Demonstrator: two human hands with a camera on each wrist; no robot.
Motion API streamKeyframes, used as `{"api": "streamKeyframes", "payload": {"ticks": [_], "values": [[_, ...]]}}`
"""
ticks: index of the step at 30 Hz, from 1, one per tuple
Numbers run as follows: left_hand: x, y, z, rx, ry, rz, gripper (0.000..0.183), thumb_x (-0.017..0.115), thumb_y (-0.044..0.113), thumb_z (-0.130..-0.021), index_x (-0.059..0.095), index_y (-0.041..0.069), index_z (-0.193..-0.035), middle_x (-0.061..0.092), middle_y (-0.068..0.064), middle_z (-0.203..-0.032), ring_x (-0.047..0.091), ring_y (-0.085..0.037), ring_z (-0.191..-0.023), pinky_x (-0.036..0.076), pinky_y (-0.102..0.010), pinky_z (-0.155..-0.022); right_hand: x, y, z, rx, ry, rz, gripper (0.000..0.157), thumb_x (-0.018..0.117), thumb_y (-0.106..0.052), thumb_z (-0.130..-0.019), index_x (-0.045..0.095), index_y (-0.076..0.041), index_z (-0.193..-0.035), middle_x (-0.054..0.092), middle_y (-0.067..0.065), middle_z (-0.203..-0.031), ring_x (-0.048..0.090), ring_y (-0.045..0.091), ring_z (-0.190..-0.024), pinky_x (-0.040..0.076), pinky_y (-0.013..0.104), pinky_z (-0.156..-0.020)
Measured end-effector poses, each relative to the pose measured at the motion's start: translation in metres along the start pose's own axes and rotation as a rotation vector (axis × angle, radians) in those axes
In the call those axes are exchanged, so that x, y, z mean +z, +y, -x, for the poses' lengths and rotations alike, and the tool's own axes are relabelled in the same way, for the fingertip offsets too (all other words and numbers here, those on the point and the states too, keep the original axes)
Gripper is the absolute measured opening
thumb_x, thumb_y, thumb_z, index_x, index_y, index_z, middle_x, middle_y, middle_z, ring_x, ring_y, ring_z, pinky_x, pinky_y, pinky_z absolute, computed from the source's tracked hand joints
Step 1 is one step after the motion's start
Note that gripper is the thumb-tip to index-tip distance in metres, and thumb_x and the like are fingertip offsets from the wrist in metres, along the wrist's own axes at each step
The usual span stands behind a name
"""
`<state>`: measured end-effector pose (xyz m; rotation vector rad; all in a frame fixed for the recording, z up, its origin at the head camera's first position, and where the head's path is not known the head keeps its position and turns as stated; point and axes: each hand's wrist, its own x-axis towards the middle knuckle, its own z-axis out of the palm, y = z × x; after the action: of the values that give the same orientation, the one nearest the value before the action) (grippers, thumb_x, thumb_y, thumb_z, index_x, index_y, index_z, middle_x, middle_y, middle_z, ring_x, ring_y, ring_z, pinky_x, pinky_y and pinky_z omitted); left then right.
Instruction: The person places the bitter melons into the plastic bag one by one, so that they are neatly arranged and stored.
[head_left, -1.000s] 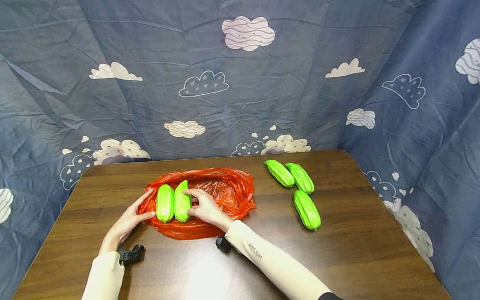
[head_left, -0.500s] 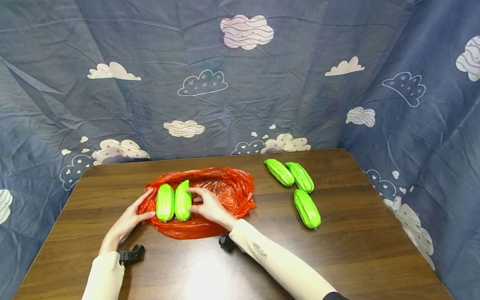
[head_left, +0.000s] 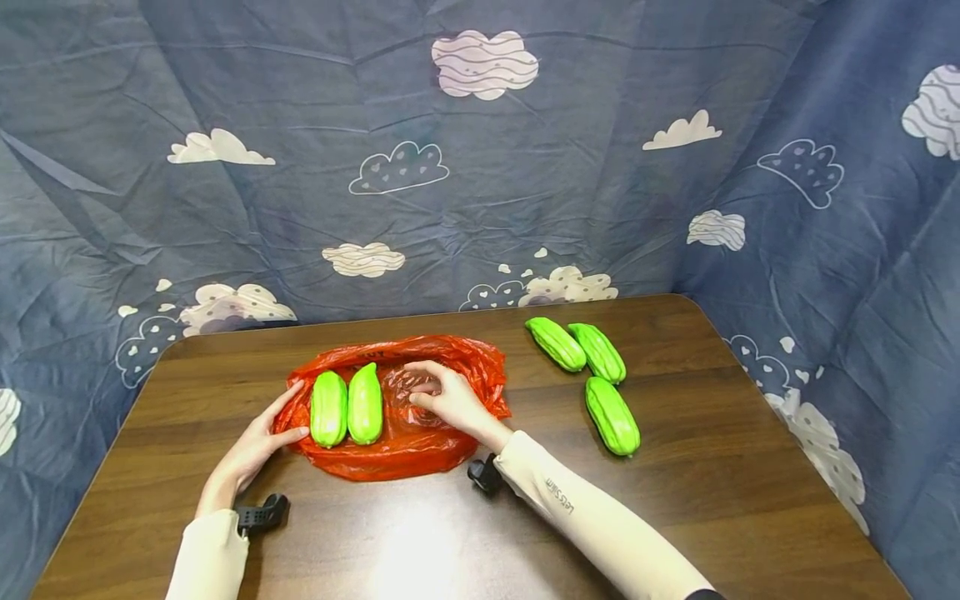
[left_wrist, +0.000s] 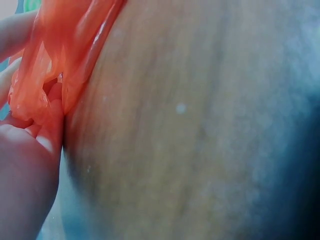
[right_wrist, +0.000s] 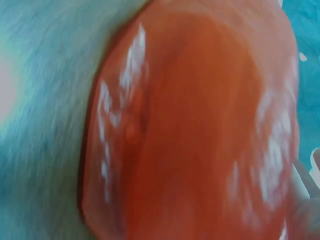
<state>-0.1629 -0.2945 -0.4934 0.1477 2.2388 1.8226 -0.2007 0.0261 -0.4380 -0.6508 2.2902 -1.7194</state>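
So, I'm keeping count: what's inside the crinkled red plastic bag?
Inside the bag lie two bright green, oblong gourds, side by side. The person's bare right hand covers part of the opening; anything directly beneath it is hidden, as are the gourds' undersides.

The brown wood-grain table (head_left: 720,500) bears a red plastic bag (head_left: 397,463) and 3 green gourds (head_left: 612,416).

The bag (head_left: 405,462) is thin, crinkly plastic, super glossy. Vegetables (head_left: 365,406) look shiny too, some with ridged skins. Tabletop (head_left: 712,467) looks like smooth wood grain, shiny enough to throw glare. Curtain (head_left: 300,75) is matt, wrinkly cloth; sleeves (head_left: 611,533), smooth matt fabric.
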Motion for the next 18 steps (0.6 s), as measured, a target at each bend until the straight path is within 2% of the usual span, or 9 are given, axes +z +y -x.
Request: {"api": "streamKeyframes", "payload": {"ticks": [4, 9, 18], "values": [[0.001, 0.0, 0.001, 0.004, -0.005, 0.001, 0.076, 0.059, 0.005, -0.093, 0.012, 0.006, -0.153, 0.004, -0.028, -0.154, 0.015, -0.043, -0.135, 0.032, -0.008, -0.088, -0.011, 0.017, -0.003, -0.027, 0.026, 0.008, 0.041, 0.063, 0.005, -0.086, 0.055, 0.004, -0.127, 0.056, 0.023, -0.127, 0.062, 0.036, -0.102, 0.052, 0.029, -0.078], [0.001, 0.002, 0.002, 0.003, -0.004, 0.0, 0.076, 0.059, 0.005, -0.093, 0.012, 0.007, -0.153, 0.004, -0.027, -0.154, 0.015, -0.043, -0.136, 0.032, -0.008, -0.088, -0.026, 0.019, -0.001, -0.047, 0.057, -0.032, 0.039, 0.062, 0.006, -0.087, 0.055, 0.008, -0.125, 0.056, 0.025, -0.125, 0.061, 0.038, -0.104, 0.052, 0.034, -0.082], [0.001, 0.001, 0.001, 0.011, 0.004, -0.008, 0.075, 0.059, 0.005, -0.093, 0.013, 0.005, -0.153, 0.005, -0.027, -0.154, 0.015, -0.043, -0.136, 0.031, -0.007, -0.088, -0.049, 0.026, 0.002, -0.081, 0.071, -0.068, 0.038, 0.06, 0.008, -0.087, 0.052, 0.013, -0.124, 0.053, 0.029, -0.125, 0.058, 0.044, -0.106, 0.051, 0.035, -0.085]]}}
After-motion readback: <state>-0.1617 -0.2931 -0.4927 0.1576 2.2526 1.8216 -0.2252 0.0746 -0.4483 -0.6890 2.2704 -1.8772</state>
